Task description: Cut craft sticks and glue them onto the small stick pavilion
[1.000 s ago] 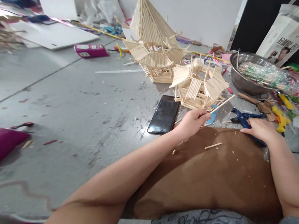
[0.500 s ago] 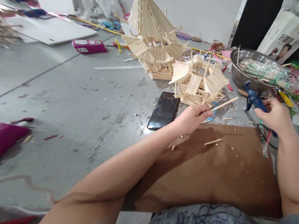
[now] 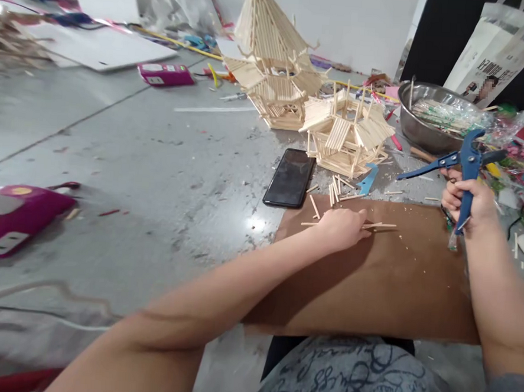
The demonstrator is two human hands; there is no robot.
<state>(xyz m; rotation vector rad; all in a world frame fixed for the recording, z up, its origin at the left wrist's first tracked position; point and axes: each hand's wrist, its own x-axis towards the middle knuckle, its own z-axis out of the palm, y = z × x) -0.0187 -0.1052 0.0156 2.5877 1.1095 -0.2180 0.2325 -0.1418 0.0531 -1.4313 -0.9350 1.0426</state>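
Observation:
My left hand [image 3: 343, 229] is closed low over the brown board [image 3: 371, 297], on a thin wooden stick [image 3: 387, 227] that shows on both sides of it. A short stick piece also lies by its fingertips. My right hand [image 3: 472, 203] grips a blue hand cutter [image 3: 469, 167], raised above the board's right edge, with its handles and jaw spread. Several short stick pieces [image 3: 333, 191] lie just beyond my left hand. Behind them stands a low stick-built pavilion [image 3: 345, 136], with a taller one [image 3: 273, 72] with a pointed roof behind it.
A black phone [image 3: 288, 179] lies left of the pieces. At the back right, a metal bowl [image 3: 430, 129] holds wrapped sticks, beside a white bag [image 3: 496, 56]. Purple power strips [image 3: 21, 217] sit at the left; a blue scrap [image 3: 368, 180] lies near the low pavilion.
My left hand has come down and nearer with a stick, onto the board. The cutter in my right hand has turned upright and its handles show spread. The view has shifted slightly.

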